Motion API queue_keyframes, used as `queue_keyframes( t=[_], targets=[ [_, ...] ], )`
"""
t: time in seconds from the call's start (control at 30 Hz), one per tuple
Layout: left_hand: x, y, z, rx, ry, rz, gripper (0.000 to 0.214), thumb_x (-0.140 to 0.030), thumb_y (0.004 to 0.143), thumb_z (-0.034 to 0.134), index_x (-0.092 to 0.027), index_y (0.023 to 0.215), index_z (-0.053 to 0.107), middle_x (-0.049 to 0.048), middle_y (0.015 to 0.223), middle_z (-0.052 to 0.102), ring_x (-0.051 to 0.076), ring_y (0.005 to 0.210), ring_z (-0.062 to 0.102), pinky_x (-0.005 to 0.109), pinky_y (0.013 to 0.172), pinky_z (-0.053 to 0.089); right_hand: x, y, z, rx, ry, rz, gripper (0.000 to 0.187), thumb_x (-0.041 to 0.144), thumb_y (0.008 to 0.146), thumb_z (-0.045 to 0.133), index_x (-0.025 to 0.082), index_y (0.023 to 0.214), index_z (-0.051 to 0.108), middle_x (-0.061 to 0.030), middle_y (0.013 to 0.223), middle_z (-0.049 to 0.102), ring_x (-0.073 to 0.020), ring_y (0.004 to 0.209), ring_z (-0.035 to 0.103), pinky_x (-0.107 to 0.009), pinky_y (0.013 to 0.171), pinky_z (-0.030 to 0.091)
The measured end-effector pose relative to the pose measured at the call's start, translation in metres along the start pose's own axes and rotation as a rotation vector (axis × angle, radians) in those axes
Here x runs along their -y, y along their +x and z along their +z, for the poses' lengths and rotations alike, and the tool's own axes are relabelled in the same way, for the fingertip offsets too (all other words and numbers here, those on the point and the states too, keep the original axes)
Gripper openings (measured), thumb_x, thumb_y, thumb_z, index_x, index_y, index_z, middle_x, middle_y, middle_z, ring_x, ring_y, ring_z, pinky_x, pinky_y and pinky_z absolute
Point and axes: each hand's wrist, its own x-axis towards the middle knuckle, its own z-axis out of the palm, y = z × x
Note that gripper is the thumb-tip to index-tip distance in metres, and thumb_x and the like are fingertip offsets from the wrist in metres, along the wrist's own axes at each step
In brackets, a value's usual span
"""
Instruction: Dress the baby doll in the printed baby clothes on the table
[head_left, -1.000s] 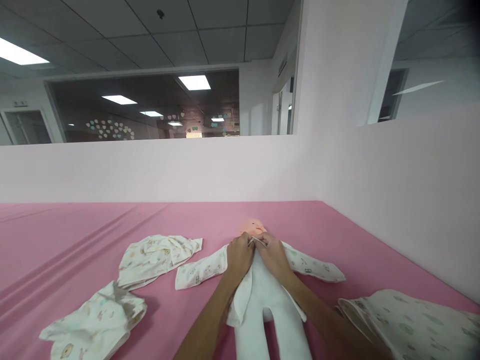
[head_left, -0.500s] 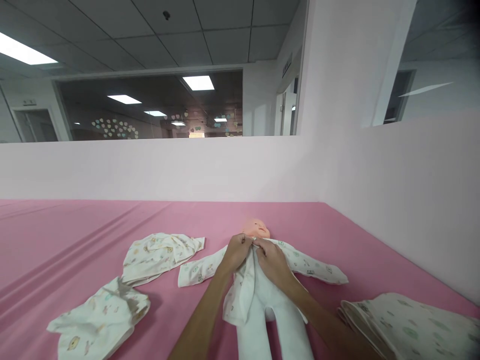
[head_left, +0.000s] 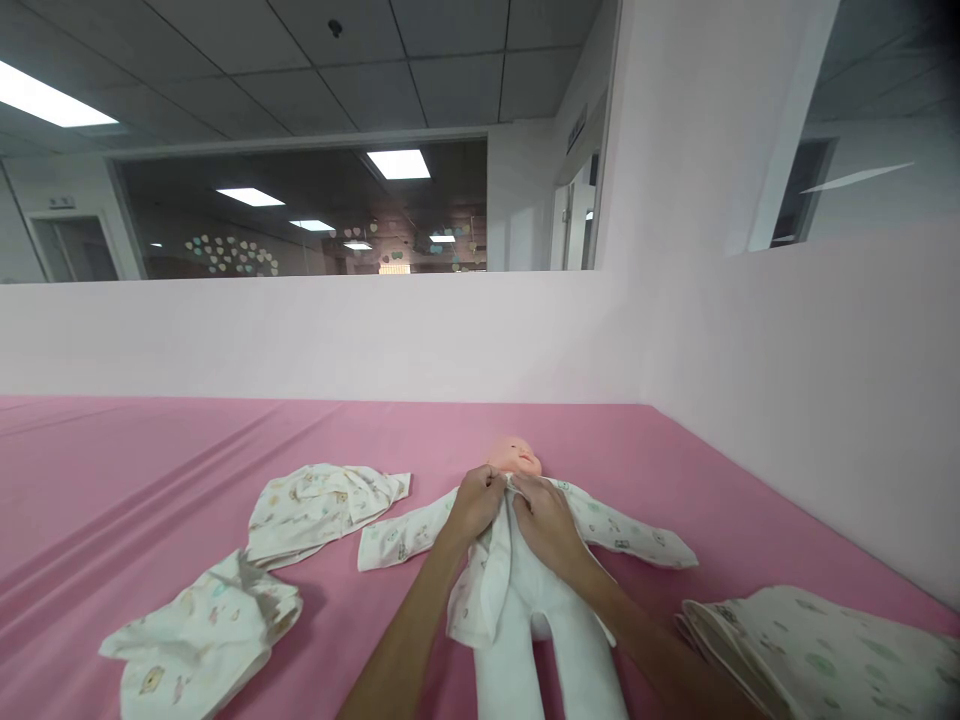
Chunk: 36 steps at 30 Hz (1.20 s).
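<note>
The left hand (head_left: 474, 503) and the right hand (head_left: 546, 517) meet at the collar of a printed baby shirt (head_left: 480, 560) worn by a baby doll (head_left: 525, 590), just under its chin. Each hand's fingers curl in and appear to pinch one front edge of the shirt, drawing the two edges together at the neck; the fingertips themselves are tucked behind the knuckles, so the exact grip is hard to make out. Both forearms reach forward from the bottom edge of the view, converging, and are cut off there. The doll lies on its back on the pink table (head_left: 150, 480), head (head_left: 514, 456) away from the person, its white cloth legs running out of the picture at the bottom. The shirt's sleeves lie spread flat to either side, and its left front flap hangs open beside the left forearm. A crumpled printed garment (head_left: 322, 500) lies near the left sleeve, another (head_left: 206, 635) nearer the person, and a folded printed cloth (head_left: 810, 650) sits at the right, partly cut off. A pale pink wall (head_left: 787, 380) borders the table.
</note>
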Motion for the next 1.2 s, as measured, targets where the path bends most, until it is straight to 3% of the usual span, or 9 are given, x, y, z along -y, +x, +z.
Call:
queue_keyframes(
  t=[0.13,0.3,0.53,0.67,0.83,0.97,1.1,1.2],
  targets=[
    [-0.009,-0.010,-0.010,0.053,0.012,0.022,0.018,-0.031,0.080,0.049,-0.016,0.078,0.058,-0.0021,0.071,0.052,0.012,0.067,0.047,0.022,0.061,0.036,-0.001,-0.004,-0.006,-0.018,-0.023,-0.004,0.033,0.016,0.087,0.039,0.017,0.110,0.063,-0.0088,0.114,0.066,-0.0245,0.113,0.055,-0.036,0.097,0.037],
    [-0.026,-0.030,-0.020,0.023,0.279,0.052,0.015,-0.019,0.072,0.049,-0.019,0.085,0.057,-0.0042,0.068,0.050,0.012,0.063,0.043,0.023,0.057,0.029,-0.006,-0.010,-0.019,-0.036,-0.115,0.039,0.022,0.019,0.089,0.040,0.019,0.083,0.061,-0.0072,0.092,0.065,-0.0239,0.093,0.057,-0.036,0.083,0.039],
    [-0.029,-0.045,-0.018,-0.098,0.605,-0.039,0.008,-0.016,0.072,0.042,-0.020,0.065,0.041,-0.0003,0.067,0.052,0.014,0.061,0.041,0.027,0.057,0.020,-0.005,-0.018,-0.030,-0.006,-0.150,0.065,0.018,0.020,0.089,0.042,0.020,0.085,0.059,-0.0056,0.093,0.065,-0.0219,0.089,0.057,-0.033,0.078,0.036],
    [-0.020,-0.047,-0.016,-0.083,0.601,-0.066,0.006,-0.018,0.072,0.043,-0.021,0.068,0.040,0.0001,0.070,0.055,0.015,0.063,0.043,0.028,0.057,0.020,0.000,-0.019,-0.036,0.075,-0.212,0.124,0.016,0.018,0.087,0.040,0.022,0.080,0.054,-0.0027,0.083,0.065,-0.0206,0.080,0.056,-0.030,0.067,0.032],
    [-0.020,-0.049,-0.011,-0.151,0.506,-0.048,0.005,-0.017,0.075,0.041,-0.021,0.075,0.043,0.0000,0.076,0.058,0.016,0.069,0.047,0.027,0.060,0.025,0.006,-0.021,-0.046,0.085,-0.306,0.103,0.017,0.014,0.084,0.039,0.021,0.068,0.041,-0.0035,0.078,0.061,-0.0207,0.080,0.052,-0.031,0.067,0.029],
    [-0.026,-0.050,-0.008,-0.173,0.466,-0.028,0.005,-0.017,0.074,0.043,-0.021,0.072,0.042,-0.0012,0.072,0.056,0.016,0.067,0.046,0.026,0.060,0.025,0.013,-0.020,-0.057,0.200,-0.133,0.131,0.017,0.019,0.084,0.038,0.022,0.068,0.033,0.0000,0.074,0.055,-0.0171,0.070,0.047,-0.028,0.062,0.029],
    [-0.028,-0.050,-0.006,-0.167,0.475,0.009,0.008,-0.016,0.075,0.044,-0.021,0.070,0.041,-0.0022,0.069,0.054,0.015,0.065,0.044,0.027,0.059,0.024,0.015,-0.016,-0.062,0.253,0.141,0.151,0.014,0.028,0.086,0.037,0.023,0.074,0.039,0.0025,0.071,0.051,-0.0156,0.067,0.045,-0.027,0.059,0.032],
    [-0.026,-0.051,-0.004,-0.170,0.498,0.071,0.008,-0.016,0.079,0.042,-0.021,0.075,0.045,-0.0019,0.069,0.054,0.015,0.064,0.044,0.027,0.060,0.023,0.012,-0.018,-0.058,0.244,0.115,0.161,0.006,0.027,0.080,0.045,0.023,0.077,0.044,0.0026,0.070,0.051,-0.0159,0.066,0.045,-0.027,0.058,0.031]
  ],
)
